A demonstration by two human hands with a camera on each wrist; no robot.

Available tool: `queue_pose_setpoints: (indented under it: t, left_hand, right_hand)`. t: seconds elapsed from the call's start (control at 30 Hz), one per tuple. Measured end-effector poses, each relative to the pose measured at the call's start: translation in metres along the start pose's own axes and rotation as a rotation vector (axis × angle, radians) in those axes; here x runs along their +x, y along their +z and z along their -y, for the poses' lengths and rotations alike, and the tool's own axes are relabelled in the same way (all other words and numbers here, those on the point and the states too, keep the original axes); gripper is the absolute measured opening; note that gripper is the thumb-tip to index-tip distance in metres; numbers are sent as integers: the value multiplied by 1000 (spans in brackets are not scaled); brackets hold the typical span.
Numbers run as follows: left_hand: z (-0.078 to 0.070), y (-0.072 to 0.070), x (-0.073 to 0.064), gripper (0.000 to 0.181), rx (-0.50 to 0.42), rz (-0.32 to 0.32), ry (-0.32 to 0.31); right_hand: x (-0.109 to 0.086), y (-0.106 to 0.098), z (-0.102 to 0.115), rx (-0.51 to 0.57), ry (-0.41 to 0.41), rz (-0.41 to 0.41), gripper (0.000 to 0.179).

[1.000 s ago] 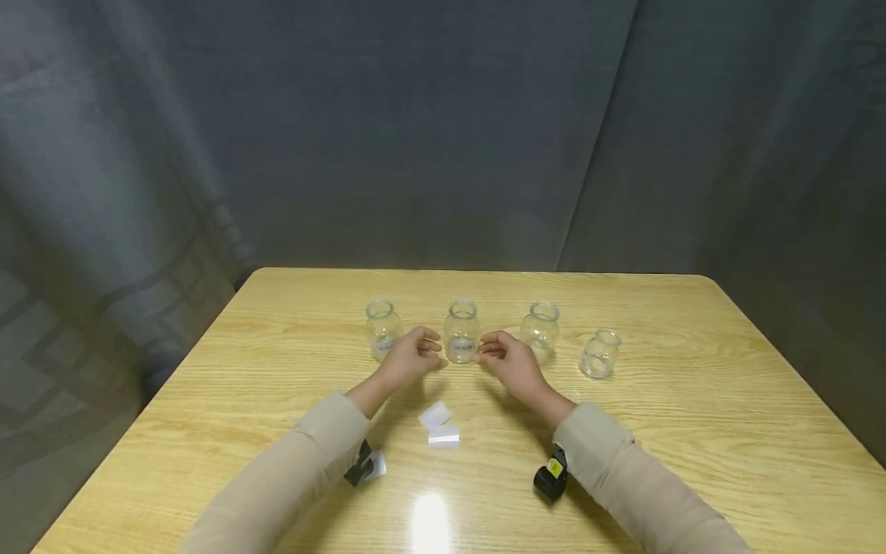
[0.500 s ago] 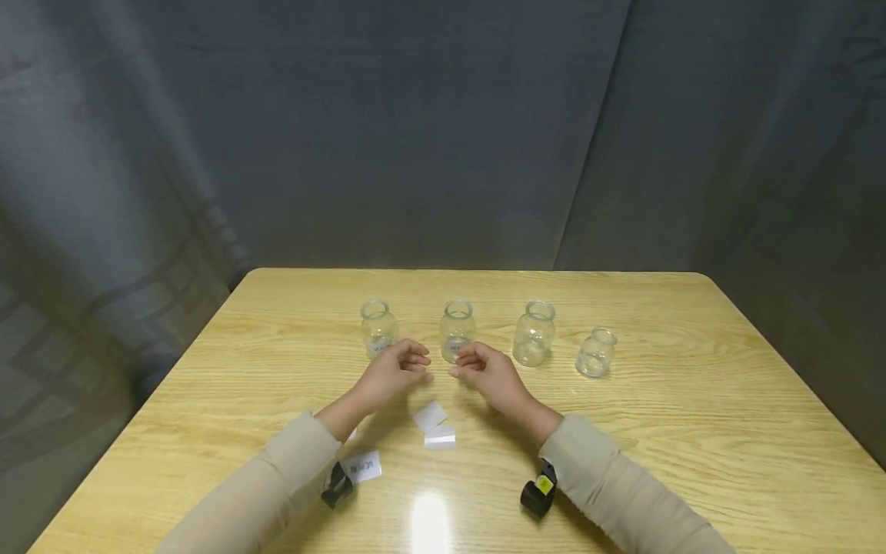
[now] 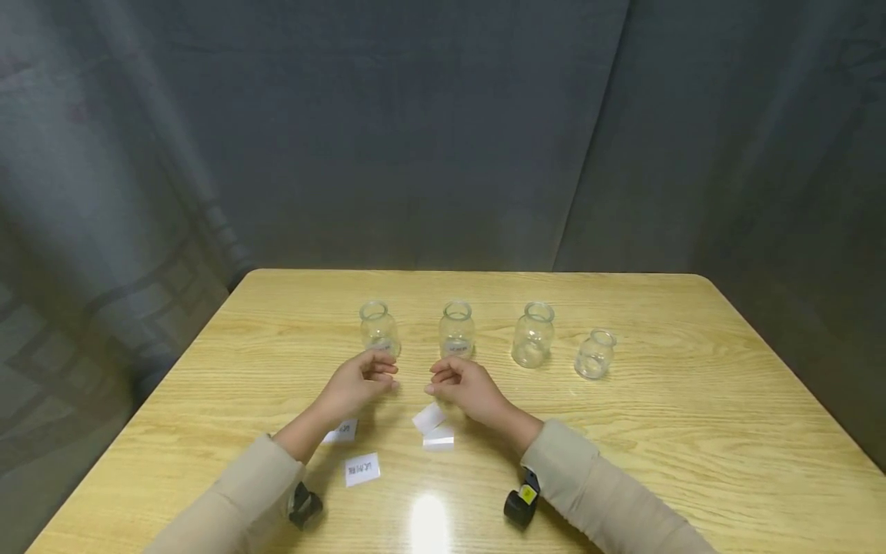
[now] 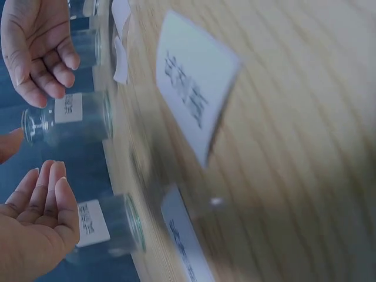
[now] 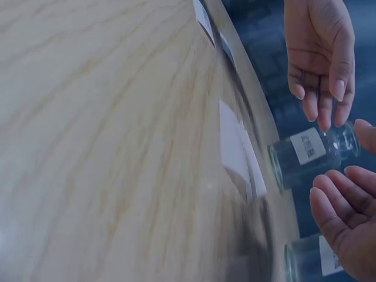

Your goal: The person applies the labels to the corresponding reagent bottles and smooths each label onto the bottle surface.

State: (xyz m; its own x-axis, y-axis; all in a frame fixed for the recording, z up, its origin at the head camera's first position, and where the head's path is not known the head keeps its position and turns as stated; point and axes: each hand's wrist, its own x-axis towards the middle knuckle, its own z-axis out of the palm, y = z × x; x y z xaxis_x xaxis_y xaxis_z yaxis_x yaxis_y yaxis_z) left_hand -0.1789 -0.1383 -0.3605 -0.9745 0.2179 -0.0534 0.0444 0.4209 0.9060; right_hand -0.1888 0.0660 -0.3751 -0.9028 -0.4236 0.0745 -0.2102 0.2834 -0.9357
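My left hand (image 3: 356, 382) hovers in front of the left glass jar (image 3: 378, 327), fingers loosely bent and holding nothing. In the left wrist view a white label (image 4: 93, 223) with dark writing sticks to that jar's side. My right hand (image 3: 471, 385) overlaps the lower part of the middle jar (image 3: 457, 327), fingers relaxed, nothing between them. The middle jar also carries a written label (image 5: 308, 145), seen in the right wrist view. Both palms face each other, apart. Under the right hand's fingertips lies a blank white slip (image 3: 428, 418), beside a second, shinier slip (image 3: 438, 439).
Right of the middle jar stand a third jar (image 3: 533, 338) and a smaller jar (image 3: 595, 355), both unlabelled in the head view. Two cards with writing lie near the left forearm, a nearer card (image 3: 362, 469) and a farther card (image 3: 341, 431). A grey curtain (image 3: 415, 154) hangs behind the table.
Both hands have drawn back from around the middle jar, toward the body and to the left. The written cards beneath the left forearm have come into view. The jars stay put.
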Motion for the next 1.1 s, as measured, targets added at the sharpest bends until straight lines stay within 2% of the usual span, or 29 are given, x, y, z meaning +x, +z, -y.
queue_pose_setpoints:
  t: [0.27,0.33,0.57,0.87,1.1]
  left_hand:
    - [13,-15,-14,34,25,-31,-23]
    - [16,-19,-18,34,21,-25,-28]
    - [24,-30,-31,28,52,-66,-64]
    - [32,-42,-44,31,94,-38,-89]
    - [38,-46,-49,35,131,-44,-148]
  right_hand:
    - [4,15,2,10,-7,55,33]
    - [5,19,4,3,1,66,33]
    - [9,33,4,-39,22,106,34]
    - [14,48,5,-76,12,156,30]
    - [17,58,7,-100,3,194,30]
